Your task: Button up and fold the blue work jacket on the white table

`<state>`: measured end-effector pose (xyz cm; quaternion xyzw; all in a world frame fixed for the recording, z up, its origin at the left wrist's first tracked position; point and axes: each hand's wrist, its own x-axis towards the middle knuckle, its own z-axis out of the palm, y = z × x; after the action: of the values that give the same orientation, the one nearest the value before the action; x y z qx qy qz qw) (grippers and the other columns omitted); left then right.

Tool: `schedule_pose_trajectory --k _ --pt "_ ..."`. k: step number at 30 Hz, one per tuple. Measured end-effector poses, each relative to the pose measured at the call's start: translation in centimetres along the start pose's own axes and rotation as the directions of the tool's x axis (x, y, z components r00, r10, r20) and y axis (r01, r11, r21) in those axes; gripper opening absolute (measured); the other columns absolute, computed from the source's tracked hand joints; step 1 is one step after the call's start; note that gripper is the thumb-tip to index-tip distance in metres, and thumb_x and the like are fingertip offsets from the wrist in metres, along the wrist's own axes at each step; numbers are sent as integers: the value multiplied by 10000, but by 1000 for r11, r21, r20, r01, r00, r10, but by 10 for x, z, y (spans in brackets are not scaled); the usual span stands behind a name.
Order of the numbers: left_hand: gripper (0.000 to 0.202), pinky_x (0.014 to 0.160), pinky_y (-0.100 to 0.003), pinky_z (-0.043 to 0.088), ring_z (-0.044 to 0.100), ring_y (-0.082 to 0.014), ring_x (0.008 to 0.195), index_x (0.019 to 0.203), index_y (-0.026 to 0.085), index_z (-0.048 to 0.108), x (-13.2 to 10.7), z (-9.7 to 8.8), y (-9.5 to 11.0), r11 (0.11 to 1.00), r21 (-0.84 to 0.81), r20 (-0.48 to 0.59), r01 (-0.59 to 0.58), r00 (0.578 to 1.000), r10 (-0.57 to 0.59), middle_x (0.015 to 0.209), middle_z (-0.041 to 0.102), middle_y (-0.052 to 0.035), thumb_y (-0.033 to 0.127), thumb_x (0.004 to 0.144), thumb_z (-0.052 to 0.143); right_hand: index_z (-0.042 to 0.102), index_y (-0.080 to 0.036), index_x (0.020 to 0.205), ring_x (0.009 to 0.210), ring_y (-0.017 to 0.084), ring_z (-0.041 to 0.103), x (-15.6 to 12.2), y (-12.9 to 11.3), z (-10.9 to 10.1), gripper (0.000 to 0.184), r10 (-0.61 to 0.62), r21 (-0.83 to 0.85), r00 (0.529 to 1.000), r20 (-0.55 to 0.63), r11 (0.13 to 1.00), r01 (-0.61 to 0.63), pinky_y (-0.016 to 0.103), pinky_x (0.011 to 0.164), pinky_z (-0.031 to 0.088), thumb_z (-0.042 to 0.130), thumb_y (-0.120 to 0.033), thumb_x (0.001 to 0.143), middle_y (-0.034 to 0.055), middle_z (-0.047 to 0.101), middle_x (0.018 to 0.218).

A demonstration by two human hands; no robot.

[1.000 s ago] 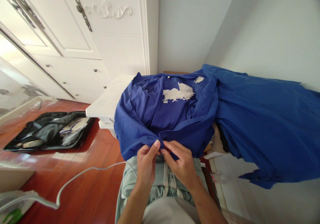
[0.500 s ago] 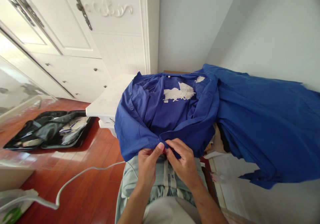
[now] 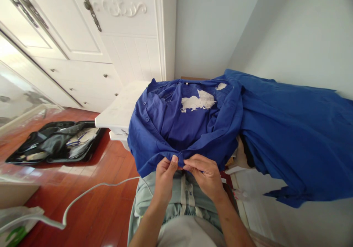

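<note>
A blue button-up shirt (image 3: 147, 140) lies spread over a white board or tabletop (image 3: 116, 114), its front edges meeting close to me. White ragged patches (image 3: 197, 101) show on the inside of its back. My left hand (image 3: 167, 169) pinches the shirt's front edge between thumb and fingers. Just beside it, my right hand (image 3: 202, 171) grips the other front edge, fingertips nearly touching the left thumb. Whatever small part lies between the fingertips is hidden. Two buttons (image 3: 146, 119) are visible on the left front edge.
Another spread of blue cloth (image 3: 298, 129) hangs at the right. A grey-green bag (image 3: 143, 206) stands against my front. On the red wood floor (image 3: 96, 210) are a white cable (image 3: 82, 197) and an open black suitcase (image 3: 52, 144). White cabinets (image 3: 132, 52) stand behind.
My hands have shifted slightly, with the right fingers now straighter and pinching the cloth edge beside the left thumb. The shirt's front edge has moved a little with them.
</note>
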<state>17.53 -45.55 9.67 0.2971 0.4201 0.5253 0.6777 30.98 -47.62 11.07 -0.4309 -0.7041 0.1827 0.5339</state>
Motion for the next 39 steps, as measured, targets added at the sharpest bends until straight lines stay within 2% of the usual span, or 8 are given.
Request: schedule_pose_trajectory --k 14,21,26,29,32,35,37,39 --pt "519 564 -195 431 530 -74 531 624 126 579 4 0 6 984 -118 -33 136 989 -141 568 585 18 519 550 910 647 -83 1000 912 37 538 -6 -3 10 241 -3 -269 1000 9 963 5 134 847 440 427 -180 1022 62 586 931" --pt "502 583 -214 452 560 -97 553 667 141 582 3 6 1 988 -110 -58 107 992 -113 586 605 13 536 595 883 632 -79 966 892 17 553 -3 -5 14 286 88 -157 994 -65 983 -97 102 838 445 400 -228 1042 51 583 911" --pt "594 515 -238 398 516 -119 479 609 137 626 6 -1 2 975 223 -27 1 1000 5 516 587 -26 716 647 752 647 -72 954 875 13 568 -4 -7 17 317 186 -114 971 -153 972 -204 81 813 458 428 -285 1038 51 590 901" --pt "553 444 -244 295 437 -109 423 552 147 650 -6 -11 17 805 578 158 -134 986 51 476 555 -32 647 788 679 648 -73 946 855 8 563 -4 -7 18 316 210 -107 956 -203 966 -235 74 797 456 439 -294 1031 44 587 888" --pt "451 458 -241 308 442 -103 446 515 169 613 -25 -17 36 549 729 349 -409 912 217 482 538 -13 445 863 693 656 -78 951 823 3 552 -4 -7 19 322 232 -104 948 -219 960 -259 70 776 453 442 -306 1029 37 582 873" --pt "124 636 -245 485 601 -136 641 883 191 725 -33 -17 45 373 648 410 -664 717 564 811 692 -40 297 830 762 663 -79 953 834 7 555 -4 -10 18 325 236 -89 951 -200 962 -257 72 783 458 443 -307 1029 40 585 879" --pt "385 851 -313 527 661 -202 931 1168 210 685 -28 -16 43 250 618 445 -745 594 670 1104 698 -92 250 801 795 663 -82 950 844 2 558 -4 -11 17 296 212 -72 959 -186 971 -228 66 792 456 455 -280 1024 35 586 883" --pt "466 957 -361 505 626 -234 1093 1259 222 652 -18 -15 37 179 612 500 -770 552 667 1189 683 -103 237 813 785 661 -87 958 855 -4 563 -4 -12 16 254 180 -58 967 -179 979 -193 58 806 454 472 -246 1017 29 588 893"
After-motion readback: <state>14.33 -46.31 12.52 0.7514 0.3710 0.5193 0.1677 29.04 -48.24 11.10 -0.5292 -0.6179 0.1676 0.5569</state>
